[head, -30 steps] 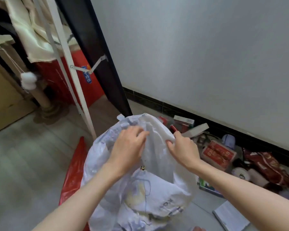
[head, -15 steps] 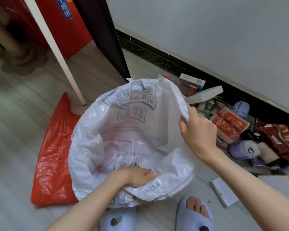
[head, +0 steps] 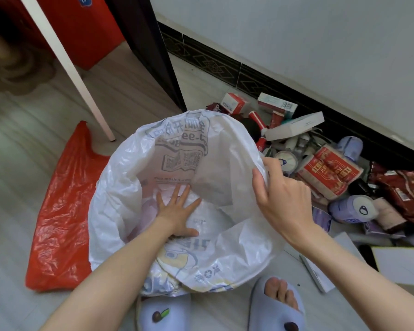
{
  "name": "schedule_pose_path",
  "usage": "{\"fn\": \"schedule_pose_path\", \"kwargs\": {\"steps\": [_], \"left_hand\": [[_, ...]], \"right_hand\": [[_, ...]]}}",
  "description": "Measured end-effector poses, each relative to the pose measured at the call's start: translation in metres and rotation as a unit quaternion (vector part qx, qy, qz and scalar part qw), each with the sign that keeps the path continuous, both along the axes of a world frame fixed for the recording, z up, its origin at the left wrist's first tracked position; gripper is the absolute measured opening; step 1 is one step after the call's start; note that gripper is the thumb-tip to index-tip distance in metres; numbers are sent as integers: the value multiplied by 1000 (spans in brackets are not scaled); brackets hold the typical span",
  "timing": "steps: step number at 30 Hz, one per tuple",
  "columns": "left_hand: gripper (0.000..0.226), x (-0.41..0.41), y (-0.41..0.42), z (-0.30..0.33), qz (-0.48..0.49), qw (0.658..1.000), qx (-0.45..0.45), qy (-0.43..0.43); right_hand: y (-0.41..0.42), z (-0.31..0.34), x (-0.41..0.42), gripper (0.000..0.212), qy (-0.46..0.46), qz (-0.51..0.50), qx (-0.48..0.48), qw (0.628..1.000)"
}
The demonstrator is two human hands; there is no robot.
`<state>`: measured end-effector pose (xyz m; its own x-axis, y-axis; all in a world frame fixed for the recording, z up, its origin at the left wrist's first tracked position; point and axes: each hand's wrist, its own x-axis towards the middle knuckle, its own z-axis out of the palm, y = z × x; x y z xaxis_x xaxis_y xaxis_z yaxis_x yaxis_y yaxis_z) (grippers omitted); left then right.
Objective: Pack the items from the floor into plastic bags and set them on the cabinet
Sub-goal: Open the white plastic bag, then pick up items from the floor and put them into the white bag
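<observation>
The white plastic bag [head: 167, 187] stands open at frame centre on the floor. The left hand [head: 177, 211], fingers spread flat, presses its bottom; the right hand [head: 282, 194] pinches the right rim. Better to keep that rim high and wide. The pile of boxes and packets [head: 330, 173] lies just right; a red bag [head: 67, 211] crowds the left.
</observation>
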<state>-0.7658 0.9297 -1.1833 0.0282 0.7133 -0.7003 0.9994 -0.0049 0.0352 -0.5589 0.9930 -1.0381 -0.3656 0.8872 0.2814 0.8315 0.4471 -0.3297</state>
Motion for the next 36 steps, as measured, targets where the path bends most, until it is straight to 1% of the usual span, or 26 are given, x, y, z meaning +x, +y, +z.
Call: {"fn": "schedule_pose_path", "kwargs": {"steps": [3, 5, 9, 11, 13, 14, 17, 19, 21, 23, 24, 26, 29, 30, 32, 34, 36], "left_hand": [[98, -9, -9, -7, 20, 1000, -2, 2], [99, -17, -17, -7, 48, 999, -6, 2], [101, -41, -32, -3, 140, 990, -22, 24], [97, -54, -33, 1, 196, 980, -26, 16], [89, -61, -29, 9, 243, 970, -4, -25], [83, -62, -28, 14, 256, 965, 21, -50], [67, -54, -31, 33, 278, 945, 124, -122], [60, -44, -38, 49, 293, 915, 195, -194], [55, -34, -42, 69, 302, 879, 246, -273], [54, -22, -43, 93, 294, 855, 266, -336], [55, -15, -44, 104, 276, 852, 264, -359], [64, 3, -49, 118, 218, 864, 250, -378], [77, 26, -54, 115, 143, 899, 226, -347], [79, 30, -52, 111, 138, 903, 226, -339], [76, 39, -42, 107, 162, 895, 249, -332], [72, 46, -27, 108, 195, 883, 279, -323], [69, 53, -13, 112, 203, 889, 293, -288]], "right_hand": [[1, -2, -8, 27, -2, 35, 11, 999], [3, -3, -18, 29, 1, 59, 5, 998], [6, 2, -50, 36, 11, 133, -30, 991], [11, 5, -68, 39, 21, 164, -68, 984], [15, 5, -83, 43, 35, 171, -81, 981], [17, 6, -89, 44, 39, 168, -81, 982], [18, 2, -96, 48, 46, 153, -83, 984], [17, -1, -92, 54, 67, 140, -108, 982], [11, -3, -81, 60, 106, 123, -145, 976], [4, -7, -67, 63, 125, 106, -189, 968], [0, -8, -59, 64, 130, 96, -218, 963], [-7, -11, -47, 63, 151, 66, -282, 945], [-12, -8, -37, 54, 229, 7, -377, 898], [-12, -7, -36, 52, 246, 2, -392, 886], [-10, -3, -33, 49, 276, 0, -407, 871], [-7, 4, -27, 48, 293, 1, -400, 869], [-8, 8, -11, 47, 252, 9, -365, 896]]}}
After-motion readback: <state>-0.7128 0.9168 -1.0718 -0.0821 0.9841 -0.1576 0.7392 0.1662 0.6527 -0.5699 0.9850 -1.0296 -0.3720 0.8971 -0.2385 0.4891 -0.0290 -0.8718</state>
